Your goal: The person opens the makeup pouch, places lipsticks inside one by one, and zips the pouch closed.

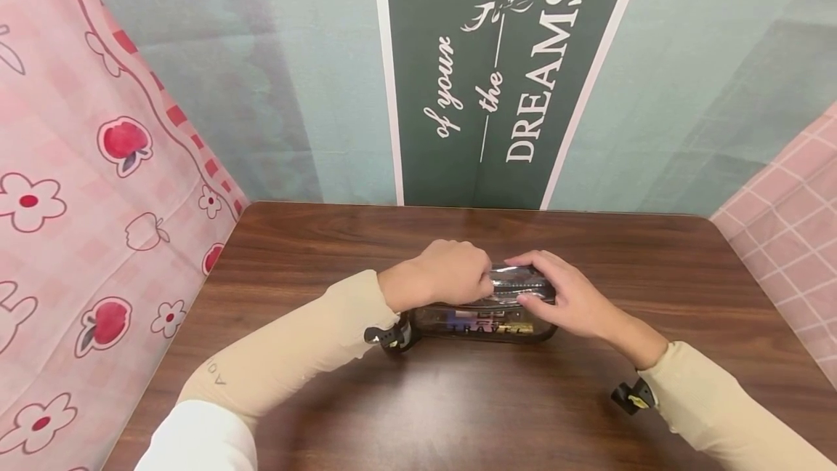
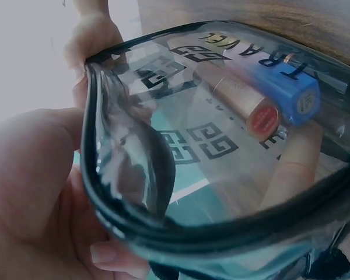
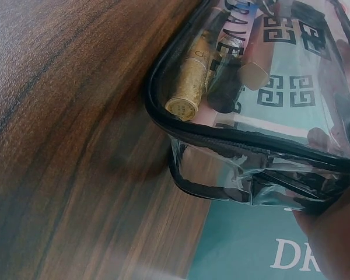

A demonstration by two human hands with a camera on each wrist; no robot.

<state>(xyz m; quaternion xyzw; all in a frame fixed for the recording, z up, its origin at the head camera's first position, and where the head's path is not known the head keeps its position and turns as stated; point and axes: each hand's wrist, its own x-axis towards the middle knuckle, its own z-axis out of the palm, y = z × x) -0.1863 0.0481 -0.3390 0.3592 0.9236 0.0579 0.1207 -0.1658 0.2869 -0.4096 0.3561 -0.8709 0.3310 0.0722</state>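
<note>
A clear pouch with black piping and "TRAVEL" lettering stands on the table, a zipper along its top. My left hand has curled fingers at the left part of the pouch's top edge; whether they pinch the zipper pull is hidden. At the other end, my right hand grips the top between thumb and fingers. Through the plastic, the left wrist view shows a rose-gold lipstick tube with a red end and a blue box-shaped item. A gold tube and a dark tube show in the right wrist view.
The brown wooden table runs back to a green printed cloth. Pink patterned cloths hang at the left and right. A small black camera is strapped at each wrist.
</note>
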